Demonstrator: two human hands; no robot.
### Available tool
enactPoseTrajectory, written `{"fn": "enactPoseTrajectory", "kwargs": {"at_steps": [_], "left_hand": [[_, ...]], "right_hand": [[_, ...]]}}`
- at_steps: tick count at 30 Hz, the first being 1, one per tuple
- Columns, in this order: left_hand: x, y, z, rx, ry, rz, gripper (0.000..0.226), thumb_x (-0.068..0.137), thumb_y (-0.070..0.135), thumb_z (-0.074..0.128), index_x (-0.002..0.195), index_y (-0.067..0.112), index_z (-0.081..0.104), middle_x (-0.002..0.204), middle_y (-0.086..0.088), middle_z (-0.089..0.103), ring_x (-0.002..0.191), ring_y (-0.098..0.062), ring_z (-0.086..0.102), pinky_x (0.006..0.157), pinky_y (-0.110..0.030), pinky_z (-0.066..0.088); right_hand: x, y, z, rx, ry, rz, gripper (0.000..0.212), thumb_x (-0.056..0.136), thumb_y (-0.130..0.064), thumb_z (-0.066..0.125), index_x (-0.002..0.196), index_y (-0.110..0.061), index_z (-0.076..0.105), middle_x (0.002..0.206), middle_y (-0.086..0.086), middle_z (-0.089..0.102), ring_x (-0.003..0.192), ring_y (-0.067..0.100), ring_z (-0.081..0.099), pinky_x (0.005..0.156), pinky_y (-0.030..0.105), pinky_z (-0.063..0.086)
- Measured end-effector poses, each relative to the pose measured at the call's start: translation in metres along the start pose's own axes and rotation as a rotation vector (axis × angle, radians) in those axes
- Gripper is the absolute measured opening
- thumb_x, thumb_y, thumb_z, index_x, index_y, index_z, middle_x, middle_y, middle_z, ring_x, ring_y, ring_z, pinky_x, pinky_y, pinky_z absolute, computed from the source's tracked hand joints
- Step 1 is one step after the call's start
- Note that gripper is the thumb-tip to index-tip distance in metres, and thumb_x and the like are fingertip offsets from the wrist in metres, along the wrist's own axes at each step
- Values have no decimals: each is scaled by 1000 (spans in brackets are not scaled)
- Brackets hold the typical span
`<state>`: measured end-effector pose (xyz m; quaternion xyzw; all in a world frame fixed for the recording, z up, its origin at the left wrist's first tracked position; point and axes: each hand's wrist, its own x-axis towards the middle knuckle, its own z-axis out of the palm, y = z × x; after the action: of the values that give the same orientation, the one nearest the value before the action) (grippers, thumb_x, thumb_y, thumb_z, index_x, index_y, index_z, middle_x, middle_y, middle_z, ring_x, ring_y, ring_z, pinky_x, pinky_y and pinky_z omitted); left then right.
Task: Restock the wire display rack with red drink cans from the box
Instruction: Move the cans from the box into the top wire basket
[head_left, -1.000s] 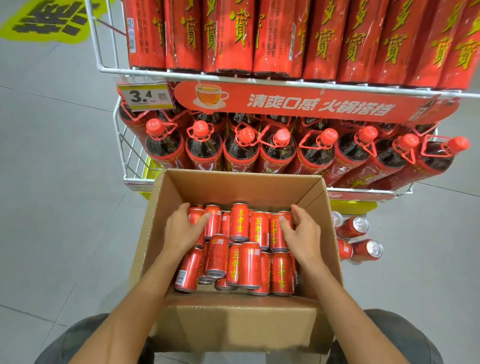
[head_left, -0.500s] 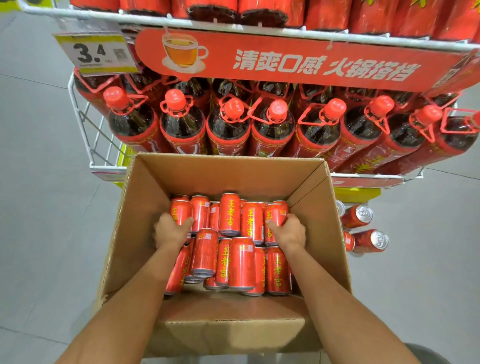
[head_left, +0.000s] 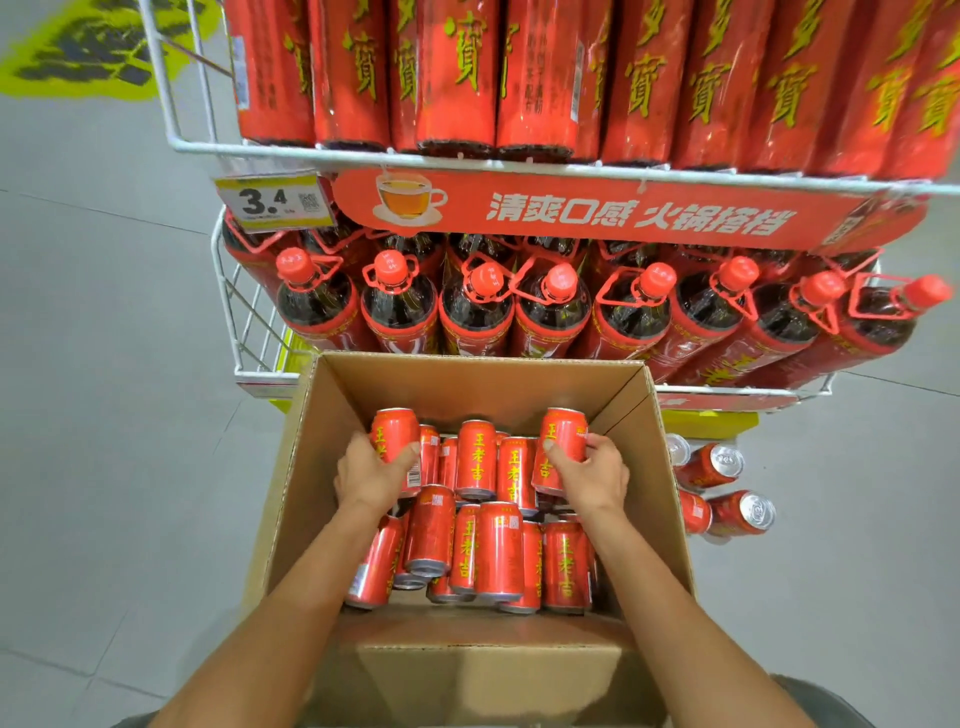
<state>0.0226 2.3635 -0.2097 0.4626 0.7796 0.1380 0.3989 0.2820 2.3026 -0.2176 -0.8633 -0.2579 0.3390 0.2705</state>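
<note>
An open cardboard box (head_left: 306, 467) in front of me holds several red drink cans (head_left: 498, 551) with yellow characters. My left hand (head_left: 371, 475) grips one red can (head_left: 393, 431) at the box's far left, raised above the rest. My right hand (head_left: 589, 475) grips another red can (head_left: 562, 434) at the far right, also raised. Beyond the box stands the white wire display rack (head_left: 239, 332), its lower shelf packed with dark bottles with red caps (head_left: 478, 306).
The upper shelf carries tall red packs (head_left: 545, 78) above a red banner (head_left: 597, 213) and a 3.4 price tag (head_left: 275, 202). Several red cans (head_left: 727, 493) lie on their sides low at the right of the box. Grey tiled floor surrounds the rack.
Both hands closed around a can each and lifted them above the other cans in the box. The view tilted back up to show the upper shelf.
</note>
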Motion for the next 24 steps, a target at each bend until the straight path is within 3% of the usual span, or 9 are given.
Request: {"fn": "enactPoseTrajectory", "kwargs": {"at_steps": [5, 7, 9, 12, 14, 17, 18, 21, 24], "left_hand": [[-69, 67, -64, -248, -113, 122, 60, 67, 54, 86, 111, 23, 59, 104, -1, 73, 96, -20, 72, 89, -47, 59], [-107, 105, -98, -325, -174, 150, 52, 72, 42, 89, 111, 23, 60, 104, -1, 73, 94, -16, 72, 87, -44, 61], [-148, 146, -137, -389, -215, 177, 41, 78, 27, 89, 109, 20, 62, 103, -1, 73, 92, -14, 72, 88, -39, 61], [-216, 211, -207, -445, -293, 228, 37, 81, 20, 86, 112, 14, 67, 104, -5, 76, 97, -18, 74, 89, -38, 61], [-257, 249, -255, -461, -326, 229, 40, 79, 25, 88, 113, 16, 67, 103, -2, 77, 99, -18, 74, 90, -40, 61], [-311, 304, -324, -429, -320, 267, 68, 65, 56, 92, 120, 27, 65, 112, 4, 76, 107, -15, 72, 96, -44, 58], [-328, 322, -347, -438, -329, 275, 70, 63, 56, 92, 121, 27, 64, 115, 4, 75, 109, -15, 71, 97, -45, 57], [-370, 375, -405, -480, -340, 312, 65, 65, 46, 95, 119, 26, 65, 113, 1, 75, 105, -16, 72, 90, -43, 61], [-399, 417, -445, -474, -330, 368, 77, 55, 58, 95, 119, 28, 64, 111, 2, 76, 100, -15, 74, 87, -43, 62]], "right_hand": [[-59, -66, -58, 235, -60, -79, 82, 68, -58, 85, 134, -16, 62, 117, -1, 70, 110, 16, 67, 101, 42, 55], [-90, -104, -92, 312, -106, -131, 84, 60, -63, 85, 128, -18, 63, 115, -2, 72, 107, 14, 70, 97, 39, 58], [-124, -146, -133, 345, -155, -165, 82, 62, -60, 87, 127, -18, 64, 116, -3, 71, 108, 12, 69, 95, 34, 58], [-185, -215, -203, 384, -216, -193, 71, 70, -45, 93, 128, -17, 64, 116, -2, 72, 108, 12, 70, 92, 30, 58], [-229, -263, -250, 396, -231, -219, 65, 70, -38, 94, 125, -18, 66, 114, -2, 74, 106, 13, 71, 93, 32, 59], [-293, -329, -319, 418, -271, -256, 52, 74, -31, 93, 118, -25, 67, 112, -5, 75, 104, 11, 72, 92, 32, 60], [-313, -349, -341, 435, -279, -266, 53, 73, -32, 93, 119, -27, 67, 112, -6, 75, 105, 10, 71, 92, 32, 60], [-357, -402, -398, 457, -269, -288, 71, 62, -51, 94, 123, -27, 67, 114, -7, 75, 108, 12, 71, 94, 39, 60], [-380, -446, -440, 459, -241, -314, 84, 52, -62, 92, 124, -26, 66, 116, -7, 75, 109, 13, 70, 97, 42, 58]]}}
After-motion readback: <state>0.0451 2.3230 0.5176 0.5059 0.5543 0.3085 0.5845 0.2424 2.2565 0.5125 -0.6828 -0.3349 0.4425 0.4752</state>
